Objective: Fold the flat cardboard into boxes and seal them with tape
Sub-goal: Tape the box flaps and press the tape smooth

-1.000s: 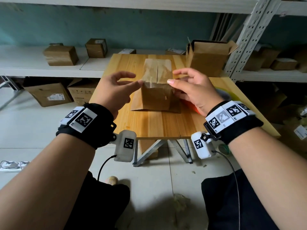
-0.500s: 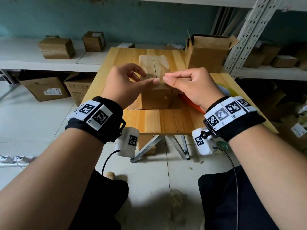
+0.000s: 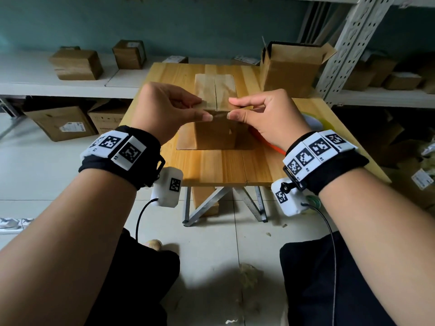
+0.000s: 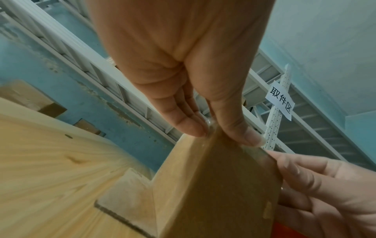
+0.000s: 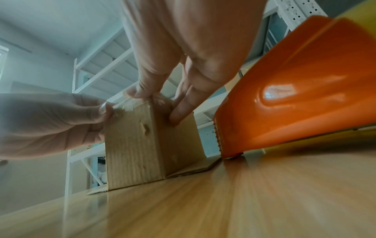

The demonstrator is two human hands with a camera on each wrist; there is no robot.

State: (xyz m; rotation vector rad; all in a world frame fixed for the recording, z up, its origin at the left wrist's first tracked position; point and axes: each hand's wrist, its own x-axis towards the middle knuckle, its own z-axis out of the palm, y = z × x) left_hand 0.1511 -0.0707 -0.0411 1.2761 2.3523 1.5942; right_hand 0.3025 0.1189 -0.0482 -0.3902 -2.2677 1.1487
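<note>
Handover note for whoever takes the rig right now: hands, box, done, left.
Left hand: thumb and fingers pinch the near top edge of the small cardboard box, left of the flap seam.
Right hand: pinches the same edge, right of the seam.
Box stands on the wooden table; its top flaps meet, its bottom flaps are splayed flat on the table.
Orange tape dispenser sits just right of the box.
Done: box erected, top flaps closed.
Left: tape on the seam cannot be confirmed; bottom flaps still open.
</note>
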